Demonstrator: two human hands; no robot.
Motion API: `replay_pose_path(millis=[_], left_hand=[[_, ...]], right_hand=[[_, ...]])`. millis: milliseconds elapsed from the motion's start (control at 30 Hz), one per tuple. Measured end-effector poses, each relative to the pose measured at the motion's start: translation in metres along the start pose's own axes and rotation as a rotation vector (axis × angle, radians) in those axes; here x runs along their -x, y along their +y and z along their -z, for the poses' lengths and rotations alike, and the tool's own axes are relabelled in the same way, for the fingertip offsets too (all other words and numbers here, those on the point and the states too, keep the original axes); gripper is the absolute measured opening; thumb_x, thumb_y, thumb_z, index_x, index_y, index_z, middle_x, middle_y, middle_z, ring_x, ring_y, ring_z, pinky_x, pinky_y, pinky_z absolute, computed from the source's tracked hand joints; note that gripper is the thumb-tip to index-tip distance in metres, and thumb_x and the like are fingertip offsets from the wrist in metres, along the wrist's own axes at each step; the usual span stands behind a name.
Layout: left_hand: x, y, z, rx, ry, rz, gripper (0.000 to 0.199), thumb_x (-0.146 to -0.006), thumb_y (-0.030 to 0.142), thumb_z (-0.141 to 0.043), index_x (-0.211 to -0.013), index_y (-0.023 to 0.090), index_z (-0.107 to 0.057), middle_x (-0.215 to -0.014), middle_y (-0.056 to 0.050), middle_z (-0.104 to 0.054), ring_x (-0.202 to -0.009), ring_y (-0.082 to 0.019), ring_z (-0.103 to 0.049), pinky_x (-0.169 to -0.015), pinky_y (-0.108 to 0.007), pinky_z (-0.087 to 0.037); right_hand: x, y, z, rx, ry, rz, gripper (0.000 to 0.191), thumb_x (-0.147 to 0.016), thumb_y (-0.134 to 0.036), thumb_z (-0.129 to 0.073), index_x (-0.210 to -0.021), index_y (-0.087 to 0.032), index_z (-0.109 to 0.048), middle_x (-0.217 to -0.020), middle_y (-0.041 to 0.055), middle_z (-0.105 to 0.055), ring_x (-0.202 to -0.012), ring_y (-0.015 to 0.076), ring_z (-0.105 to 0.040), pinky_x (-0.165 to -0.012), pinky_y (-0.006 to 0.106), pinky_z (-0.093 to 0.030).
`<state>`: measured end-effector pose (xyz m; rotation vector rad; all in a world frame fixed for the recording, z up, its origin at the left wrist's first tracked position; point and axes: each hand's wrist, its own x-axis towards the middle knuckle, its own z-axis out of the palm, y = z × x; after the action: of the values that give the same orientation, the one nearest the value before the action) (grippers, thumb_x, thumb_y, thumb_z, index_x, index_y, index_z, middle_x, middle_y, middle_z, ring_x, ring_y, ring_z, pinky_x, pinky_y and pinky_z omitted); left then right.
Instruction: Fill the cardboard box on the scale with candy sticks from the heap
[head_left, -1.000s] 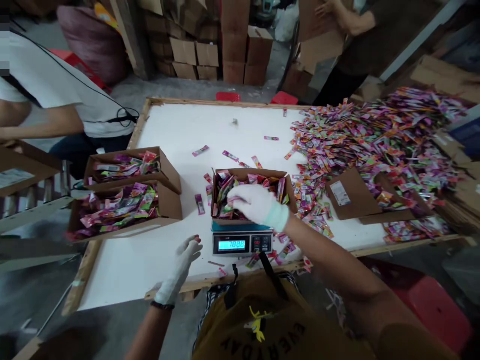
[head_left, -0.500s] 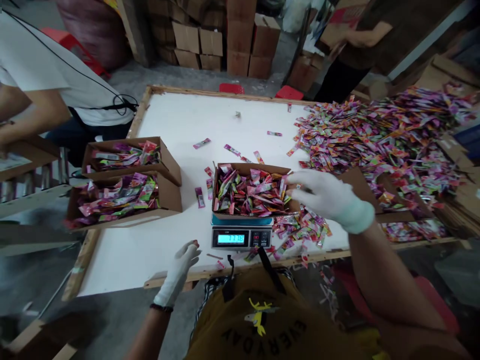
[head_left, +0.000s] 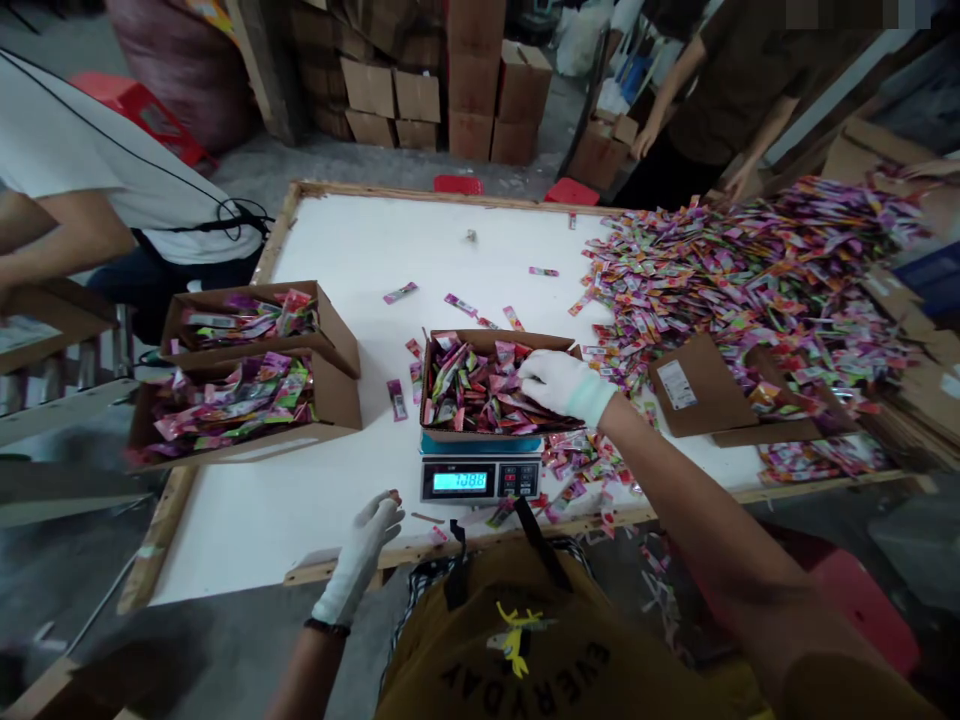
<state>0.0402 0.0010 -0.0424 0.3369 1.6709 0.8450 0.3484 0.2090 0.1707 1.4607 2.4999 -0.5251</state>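
Note:
My right hand (head_left: 561, 386), in a white glove, reaches into the right part of a cardboard box (head_left: 487, 436). Its fingers are bent and closed among small colourful sachets (head_left: 472, 385); the fingertips are partly hidden. Under the box is a digital scale (head_left: 480, 478) with a lit display, whose digits are hard to read. My left hand (head_left: 369, 528), also gloved, hovers near the front edge of the table. Its fingers are loosely bent and apart, with nothing visible in them. A bare fingertip pokes out of that glove.
Two filled boxes (head_left: 337, 400) stand at the left by a roller conveyor (head_left: 90, 365). A large heap of sachets (head_left: 720, 270) covers the right side, with an open carton (head_left: 705, 385) before it. Loose sachets dot the white table (head_left: 337, 240). Co-workers stand left and back right.
My right hand has moved left and down from the box's right edge onto the sachets inside. The scale's digits have changed. My left hand has hardly moved. The co-worker at the back has lowered their arms.

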Motion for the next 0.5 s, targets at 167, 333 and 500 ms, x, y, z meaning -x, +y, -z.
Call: replay_pose_path(millis=[167, 333, 500], left_hand=[[-0.003, 0.038, -0.014, 0.015, 0.052, -0.064, 0.055, -0.068, 0.051, -0.072, -0.109, 0.015, -0.067, -0.122, -0.018, -0.071, -0.1, -0.03, -0.075, -0.092, -0.044, -0.059], [0.012, 0.143, -0.04, -0.094, 0.051, -0.495, 0.059, -0.081, 0.059, -0.07, -0.121, 0.015, -0.07, -0.121, -0.014, -0.074, -0.11, -0.032, -0.072, -0.092, -0.04, -0.059], [0.016, 0.217, -0.077, -0.415, -0.15, -0.496, 0.033, -0.071, 0.04, -0.082, -0.094, 0.016, -0.077, -0.082, -0.007, -0.074, -0.084, -0.029, -0.07, -0.068, -0.032, -0.055]], right_hand=[[-0.007, 0.0, -0.015, 0.009, -0.131, -0.022, 0.035, -0.099, -0.04, -0.065, -0.116, -0.016, -0.083, -0.128, 0.0162, -0.069, -0.107, 0.0281, -0.071, -0.093, 0.034, -0.052], [-0.009, 0.001, -0.022, -0.074, -0.062, 0.025, 0.025, -0.097, -0.022, -0.062, -0.108, -0.015, -0.083, -0.122, 0.0127, -0.072, -0.111, 0.0227, -0.07, -0.1, 0.029, -0.05], [0.044, 0.042, 0.009, -0.555, 0.307, -0.01, 0.029, -0.098, -0.037, -0.055, -0.088, -0.016, -0.073, -0.076, 0.0011, -0.068, -0.072, 0.0161, -0.063, -0.071, 0.027, -0.052]])
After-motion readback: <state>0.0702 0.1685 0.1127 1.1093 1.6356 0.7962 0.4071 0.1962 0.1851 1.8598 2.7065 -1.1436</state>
